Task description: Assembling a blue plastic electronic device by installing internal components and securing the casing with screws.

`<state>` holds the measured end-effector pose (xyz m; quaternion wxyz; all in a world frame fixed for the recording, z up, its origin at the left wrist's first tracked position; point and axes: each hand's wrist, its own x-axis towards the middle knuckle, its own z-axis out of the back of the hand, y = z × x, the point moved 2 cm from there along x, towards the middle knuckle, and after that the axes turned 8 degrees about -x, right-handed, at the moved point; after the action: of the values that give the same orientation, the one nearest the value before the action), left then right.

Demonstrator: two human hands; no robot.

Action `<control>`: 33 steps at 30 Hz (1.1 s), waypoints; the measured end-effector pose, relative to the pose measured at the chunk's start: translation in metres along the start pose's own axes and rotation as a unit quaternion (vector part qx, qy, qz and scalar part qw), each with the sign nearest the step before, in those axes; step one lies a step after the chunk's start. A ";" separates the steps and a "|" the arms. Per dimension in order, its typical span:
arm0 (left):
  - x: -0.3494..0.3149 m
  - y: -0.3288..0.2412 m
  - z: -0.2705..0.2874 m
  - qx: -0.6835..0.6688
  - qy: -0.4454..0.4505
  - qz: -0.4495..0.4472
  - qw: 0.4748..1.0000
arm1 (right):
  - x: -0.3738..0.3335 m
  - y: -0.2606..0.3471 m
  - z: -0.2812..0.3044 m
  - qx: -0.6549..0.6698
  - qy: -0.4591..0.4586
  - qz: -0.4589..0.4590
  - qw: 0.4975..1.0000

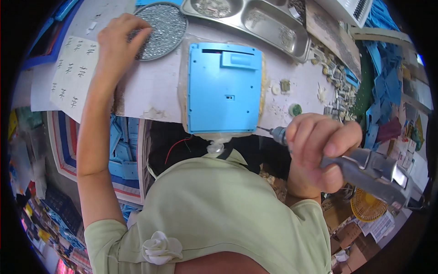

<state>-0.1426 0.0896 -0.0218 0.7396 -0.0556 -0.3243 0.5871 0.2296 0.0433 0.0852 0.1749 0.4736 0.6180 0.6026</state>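
Note:
My left hand (119, 37) reaches over a round metal dish (185, 39) filled with small silvery screws (165, 23). Its thumb and fingers are drawn together at the screws; what lies between the fingertips is too small to make out. In front of me a light blue plastic casing (216, 93) lies flat on a padded, plastic-wrapped support (185, 123). To its right, my right hand (317, 148) is wrapped around a grey powered screwdriver (372, 176). The thin bit points left, close to the casing's lower right corner.
A steel compartment tray (299, 48) with small parts stands at the back. Small metal parts (342, 91) are heaped on the right, near a green round piece (295, 109). A marked paper sheet (68, 82) lies left. Blue casings (121, 153) fill a striped bag below the table's left edge.

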 end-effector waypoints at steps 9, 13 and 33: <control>0.005 -0.001 -0.015 0.151 0.016 -0.054 0.987 | -0.030 -0.008 0.000 -0.037 -0.025 -0.016 0.999; 0.008 0.015 -0.007 0.098 0.039 -0.040 0.994 | -0.031 -0.013 0.002 -0.036 -0.007 -0.006 0.999; -0.042 -0.145 -0.039 -0.218 0.138 -0.176 0.950 | 0.003 -0.016 0.003 -0.066 0.098 0.059 0.991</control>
<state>-0.0046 0.0190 -0.0028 0.8385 -0.2384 -0.3435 0.3495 0.2242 0.0501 0.0707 0.1088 0.4355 0.5623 0.6944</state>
